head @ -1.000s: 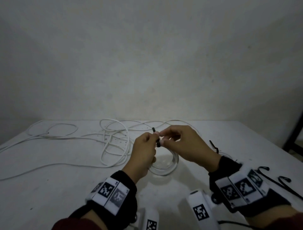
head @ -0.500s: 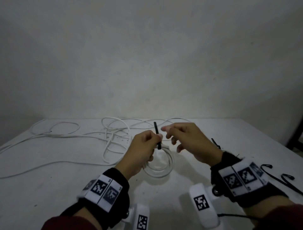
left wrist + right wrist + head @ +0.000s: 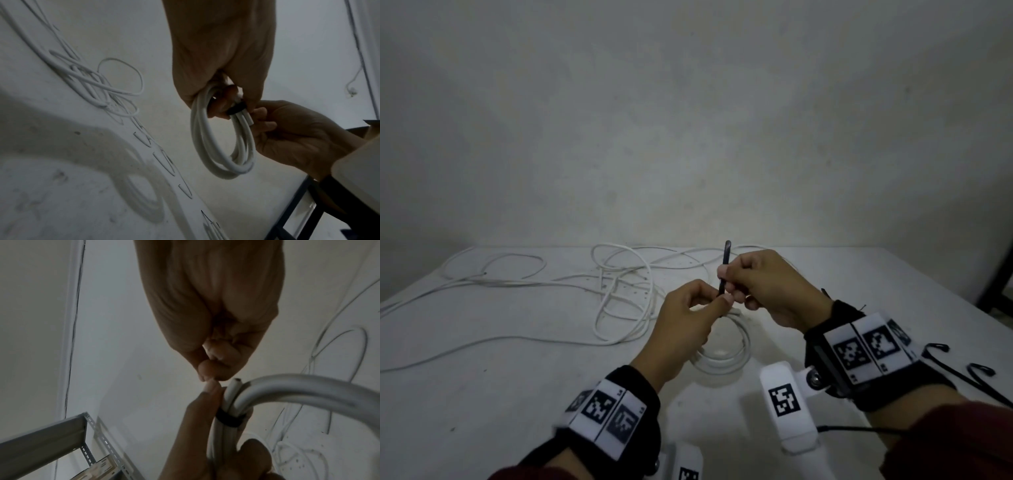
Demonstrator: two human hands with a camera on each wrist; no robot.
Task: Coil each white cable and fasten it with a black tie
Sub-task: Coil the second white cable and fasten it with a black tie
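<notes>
Left hand (image 3: pixel 685 318) grips white coil (image 3: pixel 222 142) | right hand (image 3: pixel 763 284) fingers pinch black tie (image 3: pixel 724 270) tail at 12 o'clock | risk: slipped pinch loosens wrap, coil springs apart

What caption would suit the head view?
Both hands cinch a black tie around a coiled white cable.

The head view looks forward and down over the table (image 3: pixel 482 394) toward a bare wall (image 3: pixel 688 120). Each wrist view looks up close along its own hand, probably from below. All three share the coiled cable (image 3: pixel 222 146) and both hands' meeting fingertips.
</notes>
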